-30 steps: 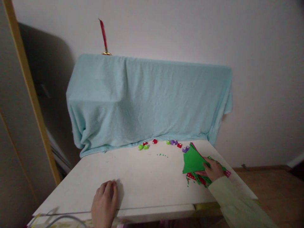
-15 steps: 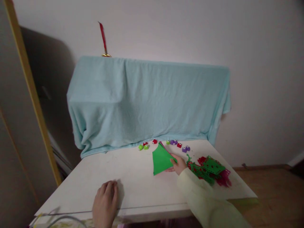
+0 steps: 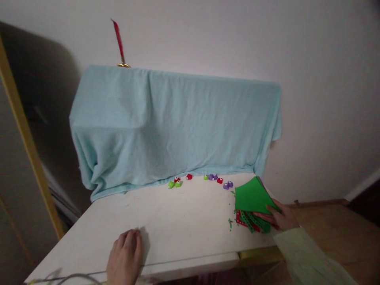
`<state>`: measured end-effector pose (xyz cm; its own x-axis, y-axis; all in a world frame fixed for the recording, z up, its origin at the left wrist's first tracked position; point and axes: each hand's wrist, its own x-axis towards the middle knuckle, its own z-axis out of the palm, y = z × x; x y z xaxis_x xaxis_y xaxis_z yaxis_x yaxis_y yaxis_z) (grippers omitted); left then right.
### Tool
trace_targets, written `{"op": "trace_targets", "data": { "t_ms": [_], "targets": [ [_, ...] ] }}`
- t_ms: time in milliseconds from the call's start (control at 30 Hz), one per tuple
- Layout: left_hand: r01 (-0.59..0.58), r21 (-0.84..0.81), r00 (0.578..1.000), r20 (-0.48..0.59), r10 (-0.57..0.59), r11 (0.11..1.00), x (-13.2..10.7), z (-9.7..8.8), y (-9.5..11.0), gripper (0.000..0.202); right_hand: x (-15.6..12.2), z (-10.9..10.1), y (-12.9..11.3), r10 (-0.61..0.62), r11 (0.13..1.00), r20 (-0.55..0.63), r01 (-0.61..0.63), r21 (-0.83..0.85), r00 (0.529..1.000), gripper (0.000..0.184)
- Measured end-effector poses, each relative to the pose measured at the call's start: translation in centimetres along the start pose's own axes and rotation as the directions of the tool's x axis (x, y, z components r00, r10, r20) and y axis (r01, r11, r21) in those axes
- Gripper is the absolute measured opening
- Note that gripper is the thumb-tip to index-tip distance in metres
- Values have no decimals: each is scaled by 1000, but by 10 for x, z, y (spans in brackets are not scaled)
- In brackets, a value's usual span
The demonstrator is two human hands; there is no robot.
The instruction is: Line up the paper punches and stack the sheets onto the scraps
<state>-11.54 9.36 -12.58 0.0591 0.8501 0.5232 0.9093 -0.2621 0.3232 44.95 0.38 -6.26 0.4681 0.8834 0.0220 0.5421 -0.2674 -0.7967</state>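
Observation:
My right hand [image 3: 278,217] pinches a stack of plain green sheets [image 3: 251,196], held over the table's right edge. Under it lies a pile of punched green and red sheets [image 3: 251,222]. My left hand [image 3: 124,257] rests palm down on the white table [image 3: 178,221] near its front edge, fingers loosely curled and holding nothing. Several small paper punches [image 3: 212,179] in green, red and purple stand in a row at the back of the table.
A light blue cloth [image 3: 166,122] drapes a large box-like shape along the table's back. A red stick on a gold base [image 3: 119,45] rises behind it. Tiny green paper bits [image 3: 230,222] lie near the pile. A cable [image 3: 74,277] runs along the front left corner.
My right hand carried the plain green sheets from the middle of the table back to the right, over the punched pile. The left hand stayed put; the view shifted slightly.

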Motion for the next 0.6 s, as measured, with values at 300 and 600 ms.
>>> {"op": "trace_targets", "data": {
  "t_ms": [300, 600],
  "targets": [
    [-36, -5, 999, -9, 36, 999, 1, 0, -3, 26, 29, 35, -63, 49, 979, -168, -81, -186, 985, 61],
    [-21, -8, 1000, 8, 21, 1000, 0, 2, -7, 26, 13, 21, -43, 25, 946, -166, -77, -315, 986, 63]
  ]
}}
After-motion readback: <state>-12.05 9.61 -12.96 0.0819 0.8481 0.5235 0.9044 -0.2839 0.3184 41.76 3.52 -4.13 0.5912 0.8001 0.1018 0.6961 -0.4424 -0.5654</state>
